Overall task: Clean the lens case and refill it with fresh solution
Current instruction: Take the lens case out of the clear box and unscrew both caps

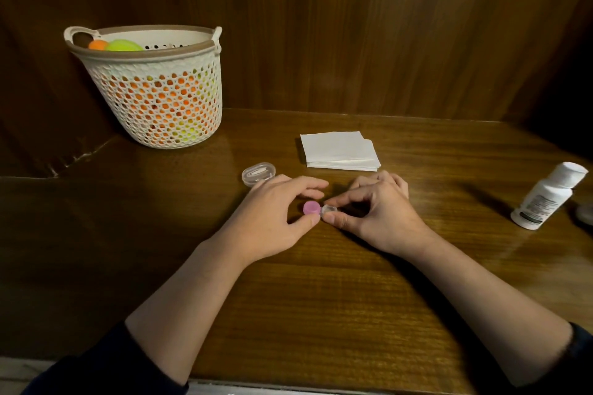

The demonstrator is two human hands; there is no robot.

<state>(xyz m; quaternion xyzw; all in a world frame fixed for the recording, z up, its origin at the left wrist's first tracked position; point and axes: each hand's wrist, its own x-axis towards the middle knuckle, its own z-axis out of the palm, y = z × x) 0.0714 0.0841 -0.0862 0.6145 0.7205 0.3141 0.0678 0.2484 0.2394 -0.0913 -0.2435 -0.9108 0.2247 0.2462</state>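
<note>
Pinching small contact lens case [319, 209] mid-worktop with both hands. My left hand [272, 218] has thumb and fingers curled on its pink round cap [311, 207]; right hand [375, 212] grips the clear cap end [329, 209] between thumb and forefinger. Dark wooden worktop [321, 298] under it. White plastic solution bottle [545, 199] stands well off right. Folded white tissue stack [340, 151] just behind hands, clear oval plastic box [258, 172] beside left fingers, cream perforated basket [154, 86] far left.

lens case [318, 209] on table [288, 298] centre, tissues [340, 151] behind, basket [157, 90] far left, bottle [545, 199] right
</note>
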